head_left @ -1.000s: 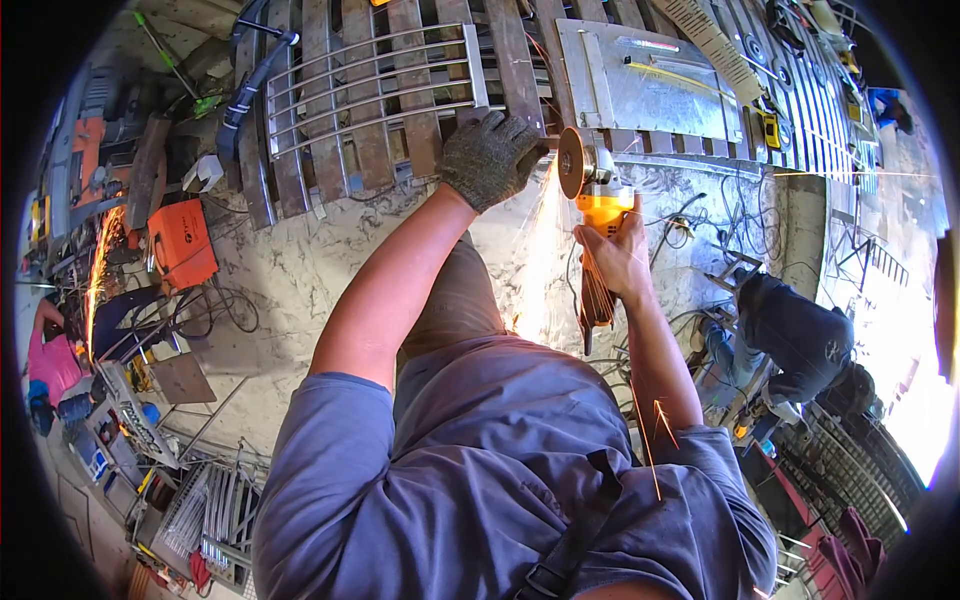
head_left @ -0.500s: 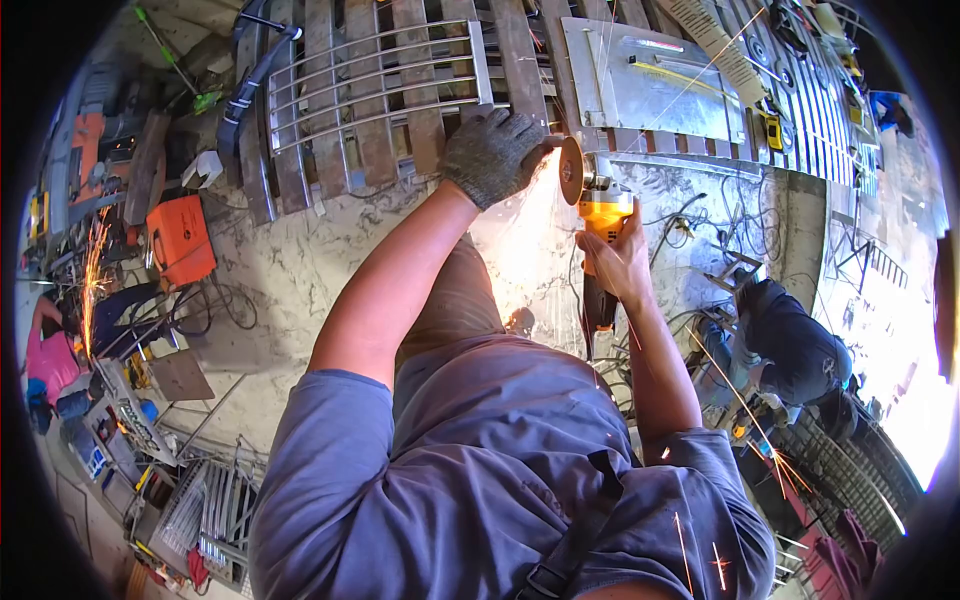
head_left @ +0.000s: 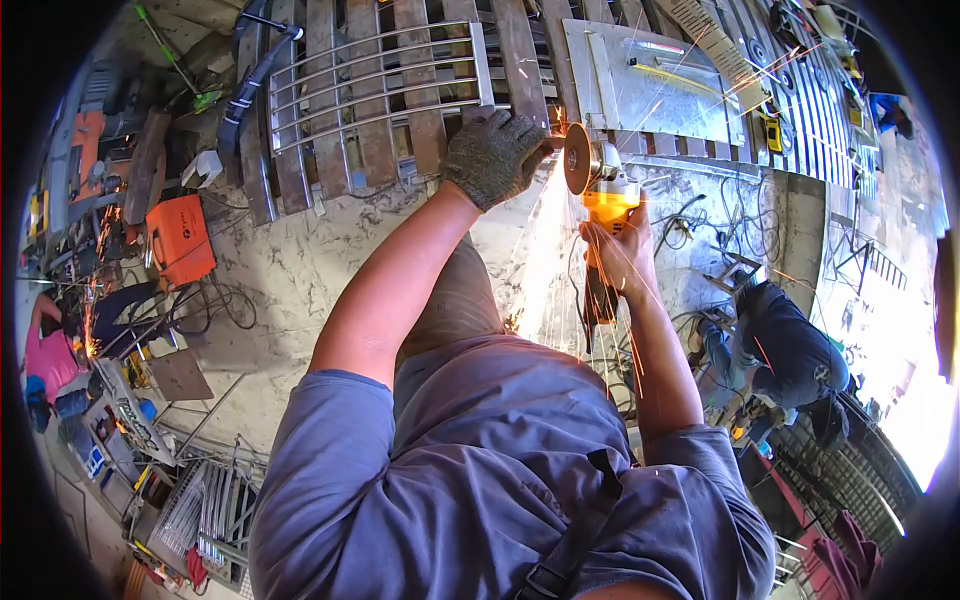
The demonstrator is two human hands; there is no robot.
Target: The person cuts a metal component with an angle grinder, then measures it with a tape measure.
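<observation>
My right hand (head_left: 622, 252), bare, is wrapped round the body of a yellow-and-black angle grinder (head_left: 612, 203). Its brown cutting disc (head_left: 577, 160) faces left, and a bright stream of sparks (head_left: 545, 250) pours down beside it. My left hand (head_left: 493, 158), in a dark grey knitted glove, lies at the front edge of a slatted bench (head_left: 520, 70), fingers curled toward the disc. What those fingers grip is too small and dark to make out. A barred metal grille (head_left: 380, 85) lies on the bench just beyond the glove.
A metal sheet (head_left: 650, 90) and a yellow tape measure (head_left: 773, 133) lie on the bench at the right. An orange case (head_left: 180, 240) stands on the floor at left. Cables (head_left: 740, 220) trail at right. Co-workers crouch at right (head_left: 790, 345) and left (head_left: 55, 350), with sparks near the left one.
The grinder has shifted slightly up and to the right and turned a little. More sparks fly, spreading above the disc and over my right forearm. My left hand stays nearly in place.
</observation>
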